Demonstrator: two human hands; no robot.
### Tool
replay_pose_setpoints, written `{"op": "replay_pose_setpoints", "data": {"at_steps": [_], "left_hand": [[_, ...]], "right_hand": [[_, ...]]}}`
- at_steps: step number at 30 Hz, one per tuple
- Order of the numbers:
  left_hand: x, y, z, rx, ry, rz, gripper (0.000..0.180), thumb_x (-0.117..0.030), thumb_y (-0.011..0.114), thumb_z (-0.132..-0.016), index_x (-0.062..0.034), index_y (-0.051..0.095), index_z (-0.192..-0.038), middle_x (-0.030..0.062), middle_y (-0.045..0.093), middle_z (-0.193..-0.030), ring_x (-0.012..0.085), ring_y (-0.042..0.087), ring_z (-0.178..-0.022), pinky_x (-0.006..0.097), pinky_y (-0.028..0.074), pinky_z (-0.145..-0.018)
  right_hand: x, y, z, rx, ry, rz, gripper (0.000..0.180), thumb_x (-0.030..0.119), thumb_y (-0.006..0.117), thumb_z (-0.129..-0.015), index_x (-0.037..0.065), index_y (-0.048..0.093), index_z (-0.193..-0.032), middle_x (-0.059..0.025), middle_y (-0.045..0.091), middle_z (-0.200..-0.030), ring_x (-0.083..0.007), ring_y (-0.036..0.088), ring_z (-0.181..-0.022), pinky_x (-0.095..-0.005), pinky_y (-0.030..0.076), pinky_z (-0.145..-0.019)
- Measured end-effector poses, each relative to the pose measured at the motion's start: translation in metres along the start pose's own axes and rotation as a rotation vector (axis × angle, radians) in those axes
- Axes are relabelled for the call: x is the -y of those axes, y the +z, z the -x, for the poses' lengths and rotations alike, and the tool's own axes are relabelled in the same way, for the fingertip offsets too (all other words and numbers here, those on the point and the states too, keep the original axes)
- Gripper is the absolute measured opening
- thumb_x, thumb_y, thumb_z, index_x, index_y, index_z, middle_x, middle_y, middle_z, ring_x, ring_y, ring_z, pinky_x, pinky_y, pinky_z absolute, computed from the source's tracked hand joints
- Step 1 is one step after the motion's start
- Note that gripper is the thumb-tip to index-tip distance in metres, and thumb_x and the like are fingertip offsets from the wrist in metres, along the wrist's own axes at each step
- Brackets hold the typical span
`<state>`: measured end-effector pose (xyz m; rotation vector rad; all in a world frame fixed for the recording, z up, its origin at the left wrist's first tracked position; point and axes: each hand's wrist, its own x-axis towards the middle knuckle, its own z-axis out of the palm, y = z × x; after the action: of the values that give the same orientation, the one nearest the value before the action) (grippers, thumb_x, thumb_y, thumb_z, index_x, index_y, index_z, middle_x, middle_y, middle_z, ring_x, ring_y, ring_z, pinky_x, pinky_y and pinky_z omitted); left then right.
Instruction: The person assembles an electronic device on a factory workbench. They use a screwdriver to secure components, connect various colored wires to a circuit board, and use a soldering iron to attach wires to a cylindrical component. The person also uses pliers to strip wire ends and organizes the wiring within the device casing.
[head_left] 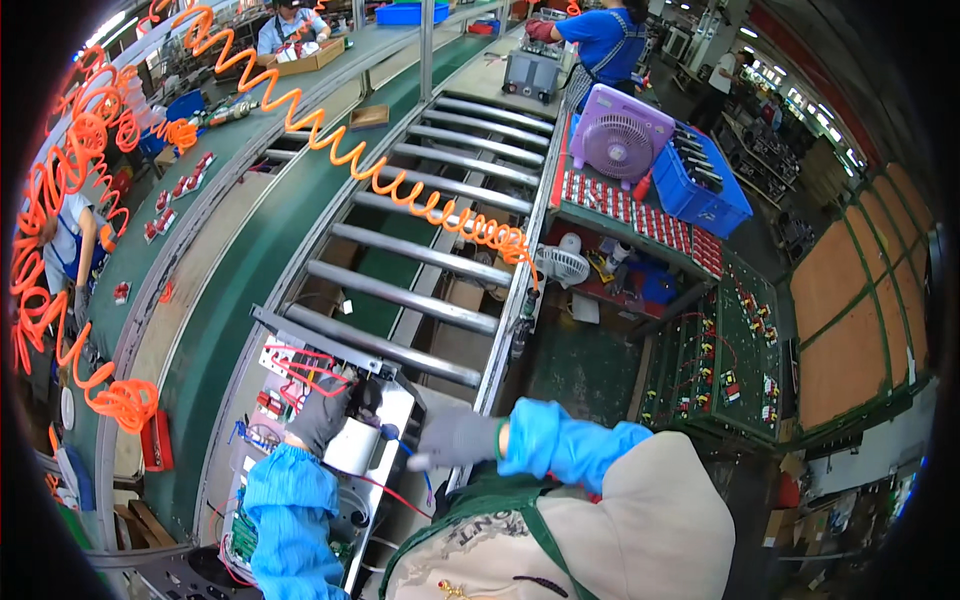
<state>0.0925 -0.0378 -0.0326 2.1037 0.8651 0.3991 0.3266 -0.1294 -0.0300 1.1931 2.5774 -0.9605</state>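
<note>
An open metal-framed electrical unit [398, 405] lies before me at the near end of the roller conveyor. Red wires [300, 365], a white cylinder [352, 447] and a green circuit board [243, 535] show inside it. My left hand [320, 412], in a grey glove, reaches into the unit beside the red wires and the cylinder. Its fingers are bunched, and what they hold is hidden. To the right of the cylinder, my right hand [455, 440], also gloved in grey, is closed with its fingertips near a blue wire [404, 447]. I cannot make out what it grips.
Steel rollers [420, 285] run away from me beside a green belt [230, 290]. An orange coiled air hose [400, 190] hangs across them. Right stand a purple fan [620, 135], a blue crate [700, 180] and a rack of parts [720, 350]. Co-workers stand farther off.
</note>
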Motion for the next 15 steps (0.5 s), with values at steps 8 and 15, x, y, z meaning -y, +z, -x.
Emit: {"op": "replay_pose_setpoints", "data": {"at_steps": [8,15], "left_hand": [[0.002,0.006,0.015,-0.249,0.111,-0.206,0.022,-0.02,0.042,-0.094,-0.0045,0.058,-0.093,0.0123,0.058,-0.078,0.0236,0.055,-0.075,0.035,0.045,-0.068],[-0.01,0.001,0.001,-0.113,-0.156,0.265,0.024,-0.022,0.044,-0.094,-0.0027,0.057,-0.09,0.009,0.058,-0.078,0.0211,0.056,-0.073,0.035,0.045,-0.067]], "right_hand": [[0.008,-0.011,0.005,0.012,-0.11,-1.128,0.049,0.042,0.04,-0.096,-0.002,0.061,-0.096,-0.0143,0.065,-0.081,-0.0237,0.065,-0.077,-0.0353,0.051,-0.072],[-0.002,-0.006,0.0,0.122,-0.175,-1.243,0.031,0.031,0.054,-0.091,0.002,0.065,-0.093,-0.0129,0.066,-0.086,-0.0233,0.064,-0.076,-0.0369,0.05,-0.071]]}}
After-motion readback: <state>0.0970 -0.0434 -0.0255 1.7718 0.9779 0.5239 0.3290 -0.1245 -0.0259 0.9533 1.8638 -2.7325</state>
